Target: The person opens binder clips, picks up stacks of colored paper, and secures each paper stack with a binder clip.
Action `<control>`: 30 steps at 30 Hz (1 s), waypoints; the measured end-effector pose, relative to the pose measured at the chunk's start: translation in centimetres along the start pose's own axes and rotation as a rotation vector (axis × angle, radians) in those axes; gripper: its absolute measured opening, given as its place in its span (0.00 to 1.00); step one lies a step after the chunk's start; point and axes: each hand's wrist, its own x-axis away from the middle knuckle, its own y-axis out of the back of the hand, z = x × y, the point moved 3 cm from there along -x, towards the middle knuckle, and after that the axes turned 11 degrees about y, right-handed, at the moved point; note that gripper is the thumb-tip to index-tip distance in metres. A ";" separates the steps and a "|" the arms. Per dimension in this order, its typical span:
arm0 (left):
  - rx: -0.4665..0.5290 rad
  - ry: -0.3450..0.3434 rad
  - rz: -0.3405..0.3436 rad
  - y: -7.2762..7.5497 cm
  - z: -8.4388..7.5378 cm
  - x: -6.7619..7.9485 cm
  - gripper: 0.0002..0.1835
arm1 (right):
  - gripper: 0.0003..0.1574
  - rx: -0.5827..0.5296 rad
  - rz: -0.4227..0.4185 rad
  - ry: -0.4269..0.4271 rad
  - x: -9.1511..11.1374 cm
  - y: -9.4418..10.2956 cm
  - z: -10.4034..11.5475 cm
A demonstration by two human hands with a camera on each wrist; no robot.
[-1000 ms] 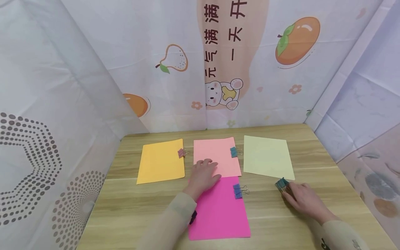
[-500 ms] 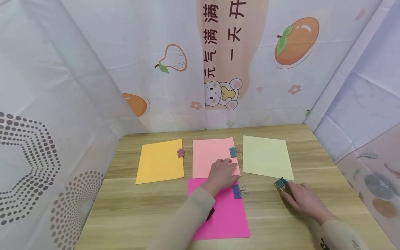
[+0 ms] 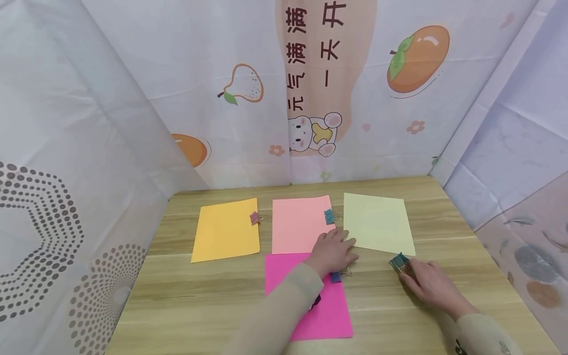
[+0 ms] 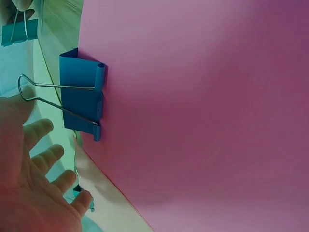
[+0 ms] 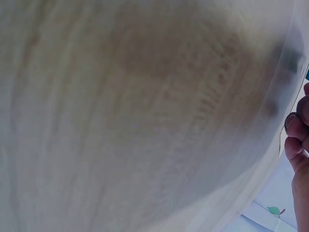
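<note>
My left hand [image 3: 332, 252], fingers spread, reaches over the upper right corner of the magenta paper [image 3: 279, 271]. Under its wrist side, a blue binder clip [image 3: 336, 277] grips that paper's right edge; the left wrist view shows the clip [image 4: 77, 94] large, its wire handles beside the thumb. No thing is between the left fingers. Farther right, my right hand [image 3: 430, 283] pinches a teal binder clip [image 3: 399, 261] near the lower right corner of the pale green paper [image 3: 377, 222]. In the right wrist view only curled fingers [image 5: 297, 130] show at the right edge.
A yellow paper [image 3: 227, 231] with a mauve binder clip [image 3: 255, 218] lies at the back left. Beside it is a salmon-pink paper [image 3: 299, 224] with a teal-blue binder clip [image 3: 329, 216]. A printed curtain [image 3: 248, 162] stands behind the wooden table [image 3: 186, 296].
My left hand has moved right, from the seam between the pink and magenta papers to the blue clip. The right hand has stayed in place with its teal clip.
</note>
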 end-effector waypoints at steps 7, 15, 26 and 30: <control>0.032 0.004 0.088 0.2 -0.4 -0.1 0.31 | 0.19 0.001 -0.018 0.011 0.0 -0.1 0.0; 0.018 0.005 0.109 -0.3 -0.5 -0.3 0.31 | 0.18 -0.007 0.012 -0.008 -0.2 0.1 0.1; 0.021 -0.003 0.038 0.4 -0.7 -0.3 0.26 | 0.19 -0.003 0.002 -0.010 -0.2 0.0 0.1; 0.061 0.042 0.030 0.5 -0.9 -0.7 0.23 | 0.19 0.003 -0.001 -0.005 -0.1 0.0 0.1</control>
